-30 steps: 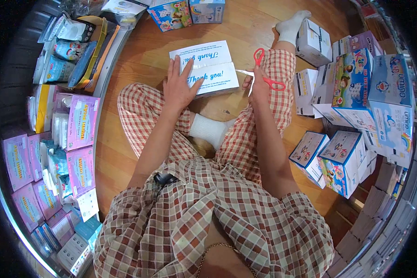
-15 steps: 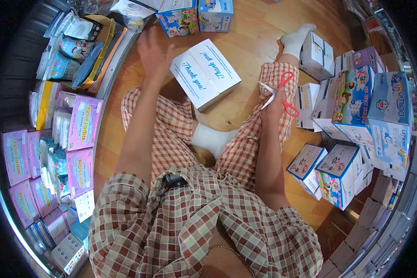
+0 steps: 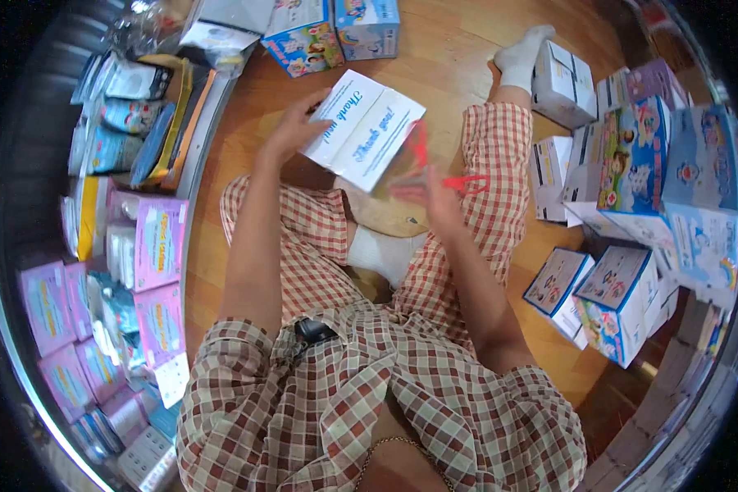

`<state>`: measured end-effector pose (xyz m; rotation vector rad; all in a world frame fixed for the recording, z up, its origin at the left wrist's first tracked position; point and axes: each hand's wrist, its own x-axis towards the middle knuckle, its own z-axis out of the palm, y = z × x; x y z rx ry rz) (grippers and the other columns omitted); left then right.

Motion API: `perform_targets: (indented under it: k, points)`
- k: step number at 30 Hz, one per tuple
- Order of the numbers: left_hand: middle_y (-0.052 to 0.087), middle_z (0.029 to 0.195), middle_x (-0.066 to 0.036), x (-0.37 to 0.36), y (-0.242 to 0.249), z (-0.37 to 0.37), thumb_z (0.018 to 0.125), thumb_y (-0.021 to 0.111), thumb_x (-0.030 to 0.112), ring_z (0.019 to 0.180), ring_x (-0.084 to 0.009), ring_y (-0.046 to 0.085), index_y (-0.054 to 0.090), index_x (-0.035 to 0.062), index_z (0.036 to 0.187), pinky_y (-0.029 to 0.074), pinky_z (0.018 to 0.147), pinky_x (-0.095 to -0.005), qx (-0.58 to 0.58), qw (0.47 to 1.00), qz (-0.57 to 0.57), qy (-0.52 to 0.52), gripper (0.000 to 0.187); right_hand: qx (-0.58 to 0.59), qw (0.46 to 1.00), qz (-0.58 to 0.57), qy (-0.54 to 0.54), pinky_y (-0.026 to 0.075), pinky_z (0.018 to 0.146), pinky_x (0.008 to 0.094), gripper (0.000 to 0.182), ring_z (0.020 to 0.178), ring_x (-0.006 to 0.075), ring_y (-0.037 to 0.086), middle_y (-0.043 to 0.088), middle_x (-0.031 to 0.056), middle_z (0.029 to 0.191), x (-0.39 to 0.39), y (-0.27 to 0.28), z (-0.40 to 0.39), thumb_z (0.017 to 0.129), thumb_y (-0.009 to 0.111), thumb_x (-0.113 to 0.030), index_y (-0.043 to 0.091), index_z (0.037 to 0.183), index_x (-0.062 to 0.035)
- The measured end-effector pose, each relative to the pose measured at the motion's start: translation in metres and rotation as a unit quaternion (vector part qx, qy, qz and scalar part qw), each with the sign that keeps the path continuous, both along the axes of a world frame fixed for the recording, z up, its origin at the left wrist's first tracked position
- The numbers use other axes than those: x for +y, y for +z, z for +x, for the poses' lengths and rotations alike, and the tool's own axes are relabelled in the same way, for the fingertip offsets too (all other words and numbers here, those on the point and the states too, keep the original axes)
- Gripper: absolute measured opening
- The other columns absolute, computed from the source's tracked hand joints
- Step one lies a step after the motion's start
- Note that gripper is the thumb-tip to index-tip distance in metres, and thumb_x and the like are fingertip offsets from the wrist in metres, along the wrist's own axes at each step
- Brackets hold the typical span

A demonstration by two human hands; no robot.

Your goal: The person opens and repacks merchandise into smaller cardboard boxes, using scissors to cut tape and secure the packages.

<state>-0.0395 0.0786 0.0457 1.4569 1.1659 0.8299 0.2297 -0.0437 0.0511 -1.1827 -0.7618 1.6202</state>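
Held at its left edge in a half-open left hand (image 3: pixel 293 131), thumb over the top, a white "Thank you!" carton (image 3: pixel 362 129), tilted and set askew in front of the crossed legs (image 3: pixel 295 238), above or on the wood floor (image 3: pixel 459 41), with no telling whether its underside touches; closed loosely, at the carton's right, around one pair of red-handled scissors (image 3: pixel 419 152), the right hand (image 3: pixel 439 201), blurred, with one handle overlapping the carton's near right side in view; too smeared to tell how far apart the blades stand or whether they touch cardboard.

Hemmed in on the near side by the legs and two white socks (image 3: pixel 381 250); bounded beyond by two cartoon-printed boxes (image 3: pixel 303 37), side by side on the floor; flanked at far right by one white box (image 3: pixel 563 82) near the outstretched foot, one purple box (image 3: pixel 656 88), one large cartoon-printed carton (image 3: pixel 631 160), one pale-blue carton (image 3: pixel 705 156) next to it, and two smaller blue-edged boxes (image 3: pixel 558 283) closer in; lined at left by a metal-edged shelf (image 3: pixel 209 135), stocked with at least six pink packs (image 3: pixel 160 242) and at least two blue packets (image 3: pixel 131 115).
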Motion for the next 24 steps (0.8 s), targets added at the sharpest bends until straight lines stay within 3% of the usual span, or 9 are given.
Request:
perform_targets:
  k: [1,4,6,8,10,12,16,21,24]
  points:
    - [0.051,0.125,-0.019,0.009,0.001,0.003,0.080,0.066,0.017,0.108,-0.0260,0.055,0.041,-0.0009,0.131,0.045,0.087,-0.0330,0.007,1.000,-0.003,-0.014,0.060,0.008,0.998,0.009,0.062,0.053,0.069,0.0318,0.046,0.071,0.0213,0.064,0.065,0.0160,0.093,-0.010,-0.004,-0.004,0.098,0.031,-0.038,0.055,0.099,0.0015]
    - [0.052,0.124,-0.019,0.021,0.011,0.033,0.082,0.064,0.027,0.111,-0.0294,0.053,0.040,0.0011,0.132,0.042,0.092,-0.0373,0.144,0.987,0.074,0.012,0.062,-0.020,0.999,0.020,-0.028,0.052,0.059,0.0285,0.046,0.062,0.0174,0.061,0.065,0.0148,0.089,-0.006,0.015,0.001,0.099,0.030,-0.035,0.057,0.095,0.0009]
    - [0.053,0.119,-0.019,0.001,0.010,0.066,0.082,0.060,0.038,0.114,-0.0334,0.049,0.042,0.0011,0.130,0.035,0.098,-0.0413,0.397,0.897,0.160,0.111,0.062,-0.017,0.988,0.009,-0.154,0.050,0.054,0.0274,0.044,0.058,0.0149,0.058,0.062,0.0111,0.079,0.022,0.008,0.020,0.098,0.034,-0.035,0.058,0.092,0.0004]
    - [0.054,0.112,-0.020,-0.017,0.009,0.077,0.080,0.060,0.042,0.112,-0.0356,0.046,0.045,0.0010,0.126,0.031,0.098,-0.0433,0.394,0.889,0.200,0.123,0.064,0.039,0.974,0.035,-0.222,0.048,0.052,0.0264,0.041,0.057,0.0140,0.057,0.061,0.0099,0.076,0.050,0.009,0.038,0.097,0.039,-0.035,0.058,0.092,0.0010]
    - [0.055,0.111,-0.018,-0.032,0.015,0.079,0.075,0.064,0.040,0.108,-0.0346,0.048,0.047,0.0015,0.124,0.034,0.094,-0.0433,0.328,0.908,0.259,-0.022,0.064,0.075,0.963,0.054,-0.251,0.048,0.052,0.0256,0.040,0.056,0.0134,0.056,0.061,0.0096,0.075,0.067,0.016,0.049,0.096,0.042,-0.035,0.059,0.091,0.0014]
    - [0.056,0.106,-0.017,-0.036,0.024,0.087,0.072,0.067,0.035,0.102,-0.0337,0.050,0.049,0.0015,0.121,0.036,0.090,-0.0428,0.309,0.908,0.271,-0.080,0.063,0.031,0.975,0.076,-0.206,0.046,0.049,0.0241,0.034,0.053,0.0122,0.054,0.060,0.0083,0.072,0.072,0.022,0.047,0.093,0.050,-0.031,0.059,0.087,0.0013]
    - [0.055,0.097,-0.015,-0.034,0.013,0.088,0.070,0.069,0.025,0.095,-0.0301,0.053,0.053,0.0001,0.113,0.040,0.085,-0.0377,0.189,0.950,0.237,-0.076,0.052,0.032,0.971,-0.012,-0.237,0.043,0.045,0.0223,0.021,0.049,0.0105,0.053,0.059,0.0068,0.067,0.047,0.012,0.030,0.086,0.061,-0.020,0.060,0.083,0.0005]
    - [0.053,0.089,-0.007,-0.036,0.019,0.099,0.071,0.066,0.006,0.089,-0.0156,0.053,0.055,-0.0004,0.104,0.043,0.078,-0.0268,0.100,0.980,0.166,-0.040,0.035,0.003,0.966,0.050,-0.255,0.041,0.043,0.0230,0.018,0.048,0.0085,0.052,0.056,0.0039,0.060,0.026,0.022,0.029,0.085,0.060,-0.017,0.059,0.079,-0.0005]
    - [0.056,0.088,-0.005,-0.037,0.004,0.098,0.074,0.066,0.005,0.083,-0.0131,0.053,0.055,0.0004,0.098,0.044,0.075,-0.0260,0.003,0.995,0.104,-0.009,0.027,-0.023,0.975,0.031,-0.217,0.041,0.044,0.0227,0.019,0.048,0.0084,0.052,0.055,0.0028,0.057,0.012,0.044,0.033,0.085,0.060,-0.018,0.059,0.078,-0.0005]
